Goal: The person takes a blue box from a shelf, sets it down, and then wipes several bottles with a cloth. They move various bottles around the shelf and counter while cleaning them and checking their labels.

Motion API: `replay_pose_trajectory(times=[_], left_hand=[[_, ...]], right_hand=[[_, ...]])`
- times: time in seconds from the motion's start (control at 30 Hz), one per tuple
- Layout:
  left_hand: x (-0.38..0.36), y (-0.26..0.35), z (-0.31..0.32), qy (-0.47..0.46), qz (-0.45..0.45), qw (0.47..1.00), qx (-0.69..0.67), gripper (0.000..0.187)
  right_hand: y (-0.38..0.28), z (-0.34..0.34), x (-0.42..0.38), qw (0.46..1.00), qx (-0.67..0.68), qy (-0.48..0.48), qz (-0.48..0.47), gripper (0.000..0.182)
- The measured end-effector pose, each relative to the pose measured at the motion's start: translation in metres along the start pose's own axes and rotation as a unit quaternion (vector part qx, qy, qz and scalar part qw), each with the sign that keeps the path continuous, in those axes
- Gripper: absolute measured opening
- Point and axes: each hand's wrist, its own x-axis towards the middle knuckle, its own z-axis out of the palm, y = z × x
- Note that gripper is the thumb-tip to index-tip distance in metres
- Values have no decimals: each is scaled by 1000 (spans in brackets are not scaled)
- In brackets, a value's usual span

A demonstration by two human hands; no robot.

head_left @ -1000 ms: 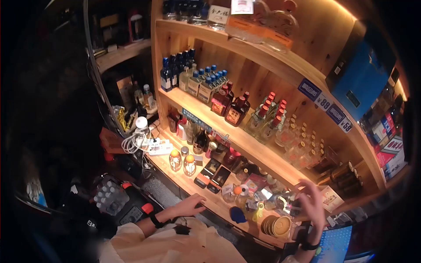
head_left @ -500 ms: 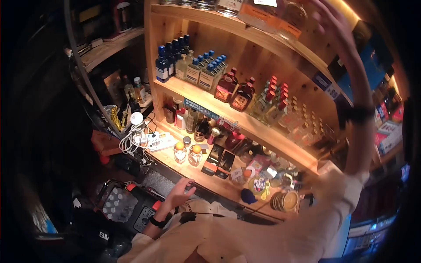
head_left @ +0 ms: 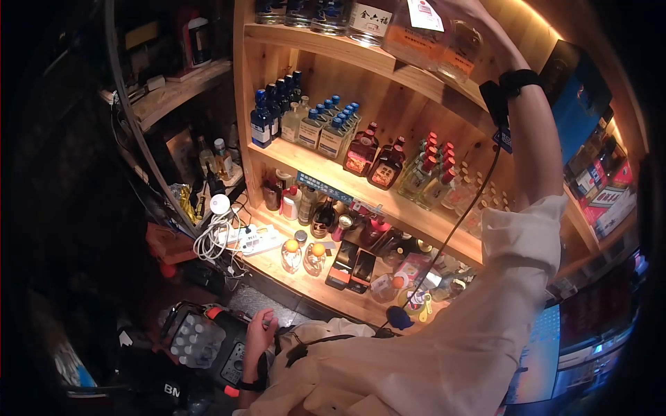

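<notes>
My right hand (head_left: 473, 12) reaches up to the top shelf, at the clear bottles with orange labels (head_left: 416, 43). The view's top edge cuts off part of this hand, so its grip is hidden. A white-labelled bottle (head_left: 369, 22) stands just left of them. A black device (head_left: 494, 102) hangs at my right wrist, and a dark cord (head_left: 454, 232) runs down from it. Low in front of my body is my left hand (head_left: 260, 331), its fingers loosely bent and apart, with nothing visible in them. It is beside a black case with a red-orange trim (head_left: 232, 357).
Blue-capped bottles (head_left: 333, 135), dark red bottles (head_left: 387, 163) and red-capped bottles (head_left: 433, 170) line the middle shelf. On the lower counter are two orange-topped glass bottles (head_left: 313, 262), black boxes (head_left: 352, 267) and white cables (head_left: 216, 232). Bottles fill a pack (head_left: 196, 340) at lower left.
My right hand has moved left and inward to the top-shelf bottles. My left hand has dropped down and left, and its fingers have curled in. The view has shifted slightly.
</notes>
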Motion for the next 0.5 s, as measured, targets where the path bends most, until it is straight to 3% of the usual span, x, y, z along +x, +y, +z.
replay_pose_trajectory(times=[0.1,0.17,0.2,0.23,0.27,0.33,0.4,0.47,0.5], left_hand=[[5,-5,-3,-4,51,998,48,30],[11,13,-6,-12,44,999,29,30],[16,23,-8,-19,36,999,10,30],[22,30,-8,-22,39,999,14,30],[27,36,-7,-35,51,997,-35,29],[36,54,-1,-52,62,993,-83,29],[45,81,5,-84,128,981,-121,36],[52,114,15,-105,158,965,-181,44],[56,130,21,-121,188,943,-245,52]], right_hand=[[8,-5,-4,996,-20,29,-78,37],[-6,-22,-3,969,59,124,-208,31],[-28,-40,-9,970,56,124,-204,31],[-62,-66,-21,982,182,54,1,27],[-92,-89,-32,932,299,-17,205,23],[-125,-122,-46,947,232,21,221,13],[-162,-151,-65,977,128,99,138,8],[-181,-171,-83,979,150,104,92,8],[-195,-188,-92,955,213,43,203,9]])
